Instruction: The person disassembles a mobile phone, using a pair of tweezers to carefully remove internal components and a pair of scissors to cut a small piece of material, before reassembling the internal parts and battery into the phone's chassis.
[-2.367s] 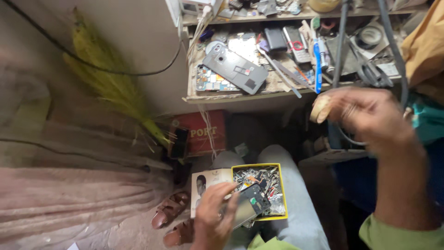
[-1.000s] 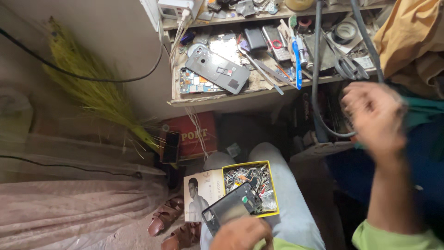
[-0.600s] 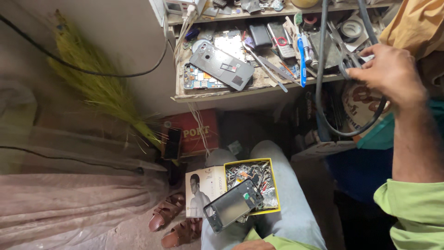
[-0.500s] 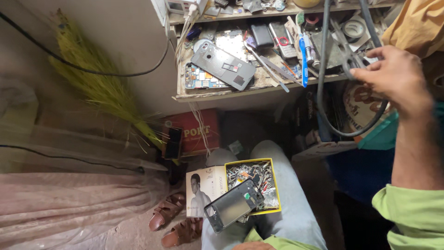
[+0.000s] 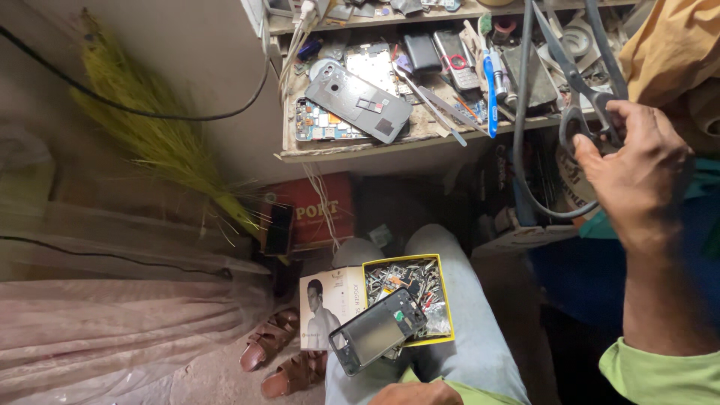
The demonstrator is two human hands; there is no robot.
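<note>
1. Scissors [image 5: 574, 82], dark metal, hang at the right end of the cluttered worktop [image 5: 352, 146], blades pointing up and away and handle loops toward the person, just beside a black cable [image 5: 521, 142] that loops down past the worktop edge.
2. Head view, right side: the right hand [image 5: 637, 154] is raised to the handle loops, and its fingers [image 5: 589, 150] are curled and closed on them. This reads as the grasp itself, with the tool not yet drawn away from the clutter.
3. Head view, lower middle: a phone frame [image 5: 377, 330] lies tilted across a yellow box [image 5: 448, 300] of small metal parts, which rests on the person's lap.
4. Head view, bottom edge: only a sliver of the left hand [image 5: 416, 394] shows, just below the phone frame and not touching it. I cannot tell whether its fingers are apart or together, since the frame cuts them off.
5. Judgement: bringing the scissors down would call for freeing them from the cable loop without snagging it, and keeping the lap level so the box does not spill.
</note>
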